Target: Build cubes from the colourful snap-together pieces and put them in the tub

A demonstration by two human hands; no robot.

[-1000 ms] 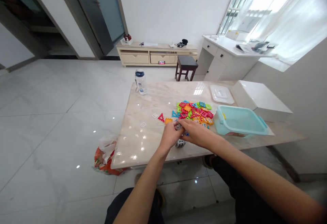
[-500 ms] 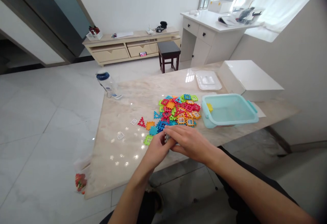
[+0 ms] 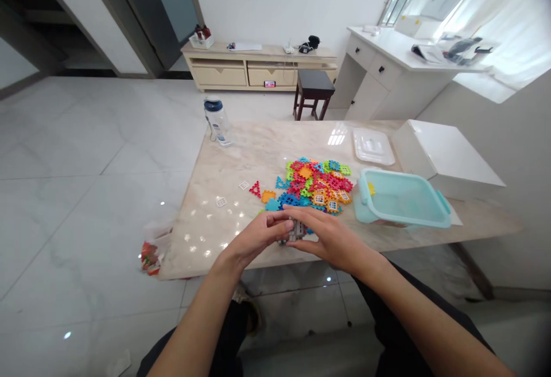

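No legible text anywhere. Water bottle (image 3: 217, 123) has a printed label w/ blue marks, too small to read. Small bright tag on drawer of low cabinet (image 3: 270, 84): shows something, unreadable. Booklet (image 3: 424, 53) by the window: too blurred. Plastic tiles (image 3: 319, 199) on the bench (image 3: 224, 233): no readable chars at this res.

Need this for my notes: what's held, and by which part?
The left hand and right hand hold a small grey plastic tile build from opposite sides.
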